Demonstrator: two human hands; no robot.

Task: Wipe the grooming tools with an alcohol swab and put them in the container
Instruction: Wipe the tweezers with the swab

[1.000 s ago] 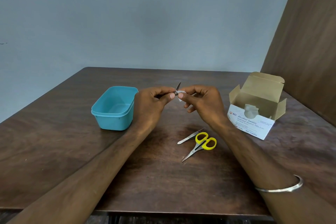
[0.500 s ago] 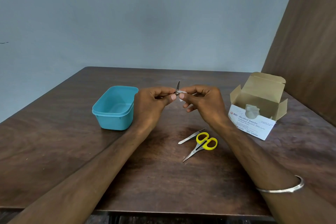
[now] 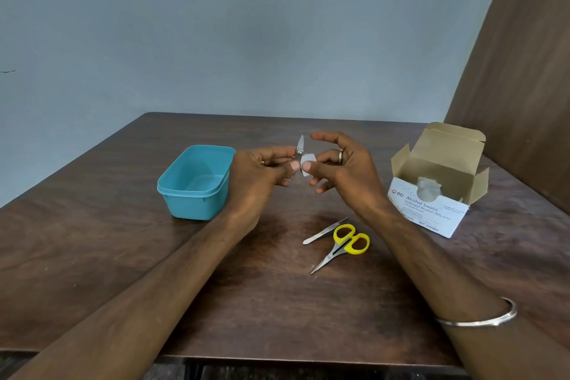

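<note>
My left hand pinches a small metal nail clipper upright above the table's middle, its lever sticking up. My right hand pinches a white alcohol swab between thumb and a finger, right beside the clipper; its index finger is raised and spread. The teal container stands left of my left hand, and I see nothing inside it. Yellow-handled scissors and silver tweezers lie on the table below my right wrist.
An open white box of alcohol swabs stands at the right, flaps up. A brown panel rises behind it. The dark wooden table ends at a blue-grey wall; its front edge runs under my forearms.
My right hand has opened out, index finger lifted, and the swab now shows beside the clipper rather than wrapped on it. My left hand keeps the clipper in the same spot.
</note>
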